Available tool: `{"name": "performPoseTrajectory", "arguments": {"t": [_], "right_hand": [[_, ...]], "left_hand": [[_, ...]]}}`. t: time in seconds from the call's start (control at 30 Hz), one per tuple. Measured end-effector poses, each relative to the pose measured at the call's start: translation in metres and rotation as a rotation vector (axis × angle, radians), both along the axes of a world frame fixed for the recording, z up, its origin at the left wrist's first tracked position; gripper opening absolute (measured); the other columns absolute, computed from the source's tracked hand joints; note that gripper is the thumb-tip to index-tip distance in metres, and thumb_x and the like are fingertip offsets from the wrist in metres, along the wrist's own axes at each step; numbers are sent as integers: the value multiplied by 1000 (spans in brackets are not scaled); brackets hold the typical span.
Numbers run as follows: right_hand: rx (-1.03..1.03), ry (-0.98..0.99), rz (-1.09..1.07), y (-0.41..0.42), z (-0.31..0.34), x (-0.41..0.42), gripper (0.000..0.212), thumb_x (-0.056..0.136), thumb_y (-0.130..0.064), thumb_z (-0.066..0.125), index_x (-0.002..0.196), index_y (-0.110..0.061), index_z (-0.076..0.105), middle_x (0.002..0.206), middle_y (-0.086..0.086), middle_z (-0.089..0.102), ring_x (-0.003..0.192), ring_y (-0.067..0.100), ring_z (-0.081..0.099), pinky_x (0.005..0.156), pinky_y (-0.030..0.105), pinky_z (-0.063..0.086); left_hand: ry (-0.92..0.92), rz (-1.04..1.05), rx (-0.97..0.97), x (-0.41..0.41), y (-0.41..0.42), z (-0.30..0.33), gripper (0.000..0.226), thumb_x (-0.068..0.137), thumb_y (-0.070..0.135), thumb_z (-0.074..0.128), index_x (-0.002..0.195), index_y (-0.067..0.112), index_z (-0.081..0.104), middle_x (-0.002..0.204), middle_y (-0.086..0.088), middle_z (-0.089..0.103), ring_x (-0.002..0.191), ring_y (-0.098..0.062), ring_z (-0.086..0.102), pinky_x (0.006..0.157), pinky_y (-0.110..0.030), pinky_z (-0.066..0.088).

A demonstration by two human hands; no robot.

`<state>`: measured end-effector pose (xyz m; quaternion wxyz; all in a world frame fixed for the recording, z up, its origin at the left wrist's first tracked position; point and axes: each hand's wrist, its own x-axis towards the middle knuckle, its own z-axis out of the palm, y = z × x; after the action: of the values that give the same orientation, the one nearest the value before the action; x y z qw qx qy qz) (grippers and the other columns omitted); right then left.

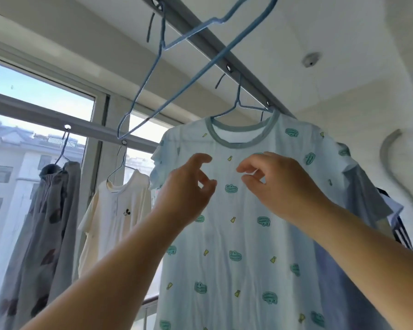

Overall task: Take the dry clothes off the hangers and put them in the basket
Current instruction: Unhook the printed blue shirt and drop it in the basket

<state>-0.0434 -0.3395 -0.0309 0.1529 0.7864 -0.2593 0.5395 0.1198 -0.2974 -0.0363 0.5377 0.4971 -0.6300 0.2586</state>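
Note:
A pale blue T-shirt (243, 234) printed with green frogs hangs on a blue wire hanger (239, 108) from the grey ceiling rail (200, 32). My left hand (188, 194) and my right hand (281, 184) are raised in front of the shirt's chest, just below the collar. Both have loosely curled fingers and hold nothing. An empty blue hanger (177, 67) dangles tilted from the rail above left. Further left hang a cream T-shirt (115, 222) and a grey garment (45, 234) on a second rail. No basket is in view.
Behind the frog shirt, at the right, more clothes hang, among them a blue-grey one (362, 201). A large window (34, 115) fills the left, with buildings outside. A railing (148, 306) shows low in the middle. The white ceiling is close overhead.

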Motion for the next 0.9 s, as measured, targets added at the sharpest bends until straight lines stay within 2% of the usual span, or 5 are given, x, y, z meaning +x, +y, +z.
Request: {"name": "performPoseTrajectory", "arguments": {"t": [0.17,0.33,0.6,0.77,0.9], "right_hand": [[-88,18,-114,-6,33,4,23,94,-20,47,112,-23,61,114,-6,59,98,16,57,81,31,48],[-237,56,-310,-11,68,15,26,94,-15,45,116,-23,58,118,-1,54,108,21,50,76,29,37],[-459,203,-603,-17,113,37,41,93,-17,42,133,-21,45,139,0,41,130,21,32,101,36,28],[-371,258,-716,-24,131,44,44,93,-17,38,138,-22,39,144,2,35,135,24,25,106,41,24],[-333,258,-721,-32,134,48,37,96,-20,36,132,-24,45,134,3,45,130,24,31,102,42,27]], "left_hand": [[-50,69,-117,-3,-16,33,38,89,19,58,125,23,49,108,3,55,92,-11,55,82,-24,44],[-83,179,-204,-6,-37,62,40,89,22,57,127,27,47,130,3,41,123,-16,37,101,-30,32],[-97,215,-197,-7,-62,108,43,94,28,46,137,27,38,145,3,38,138,-19,24,114,-43,15],[-74,236,-112,-6,-74,125,37,96,30,40,134,28,40,127,-1,53,129,-24,37,110,-56,13],[-89,258,-202,-3,-76,126,28,97,33,38,119,28,53,103,1,53,108,-23,48,99,-46,31]]}}
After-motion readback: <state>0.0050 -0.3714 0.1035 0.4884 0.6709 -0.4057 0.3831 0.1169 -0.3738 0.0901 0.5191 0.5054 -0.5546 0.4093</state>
